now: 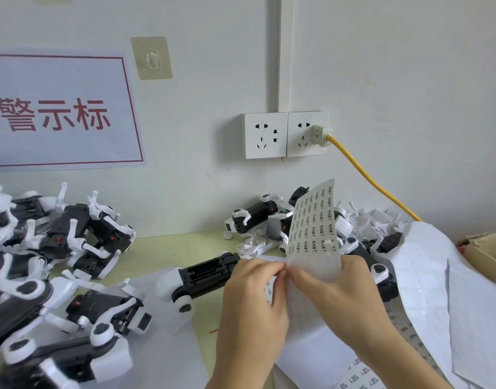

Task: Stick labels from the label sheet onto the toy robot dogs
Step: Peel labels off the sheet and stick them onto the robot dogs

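Fingers (pixel 280 266) of the left hand (pixel 251 299) pinch the lower edge of the label sheet (pixel 314 231), right hand (pixel 334 296) gripping alongside, sheet standing upright, and the toy robot dog (pixel 202 279) lies lengthwise just left on the worktop (pixel 168 242), nearer the left.

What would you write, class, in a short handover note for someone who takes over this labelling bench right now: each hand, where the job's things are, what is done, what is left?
Left hand: pinches the bottom edge of the label sheet.
Right hand: grips the same edge, sheet held upright, many labels left on it.
Nearest toy dog: on its back on the table, just behind the hands.
Other dogs: pile at left, more behind the sheet.
Done: cannot tell which dogs are labelled.
Left: peel a label, stick it on the nearest dog, continue.
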### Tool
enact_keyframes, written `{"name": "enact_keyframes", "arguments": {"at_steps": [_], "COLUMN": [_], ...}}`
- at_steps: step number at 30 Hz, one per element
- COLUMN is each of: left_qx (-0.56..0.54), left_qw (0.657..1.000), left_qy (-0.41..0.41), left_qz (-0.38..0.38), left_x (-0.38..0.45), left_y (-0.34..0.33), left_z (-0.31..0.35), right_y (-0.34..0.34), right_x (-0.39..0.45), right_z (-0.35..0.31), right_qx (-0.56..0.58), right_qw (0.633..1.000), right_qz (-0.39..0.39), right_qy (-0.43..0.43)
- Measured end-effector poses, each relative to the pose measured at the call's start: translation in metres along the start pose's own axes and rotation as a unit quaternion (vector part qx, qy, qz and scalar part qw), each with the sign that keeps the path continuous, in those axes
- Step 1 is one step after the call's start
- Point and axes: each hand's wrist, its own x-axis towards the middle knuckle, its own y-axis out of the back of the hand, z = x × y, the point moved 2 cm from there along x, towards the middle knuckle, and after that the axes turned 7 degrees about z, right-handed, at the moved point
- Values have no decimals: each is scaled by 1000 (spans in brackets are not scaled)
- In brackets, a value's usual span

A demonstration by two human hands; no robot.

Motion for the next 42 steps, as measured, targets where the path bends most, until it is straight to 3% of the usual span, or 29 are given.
{"name": "enact_keyframes", "arguments": {"at_steps": [17, 24, 35, 42], "left_qx": [26, -56, -77, -145], "left_qw": [1000, 995, 992, 966], "left_qy": [-3, 87, 90, 198], "left_qz": [-2, 9, -39, -78], "left_x": [1, 0, 2, 4], "left_y": [-1, -3, -2, 0], "left_z": [-1, -5, -3, 0], "right_y": [-3, 1, 7, 14], "right_x": [-4, -2, 1, 2], "right_z": [-10, -7, -7, -9], "right_qx": [-85, -46, -22, -28], "right_qw": [995, 998, 997, 995], "right_qz": [-6, -38, -64, -87], "right_qy": [48, 24, -29, -47]}}
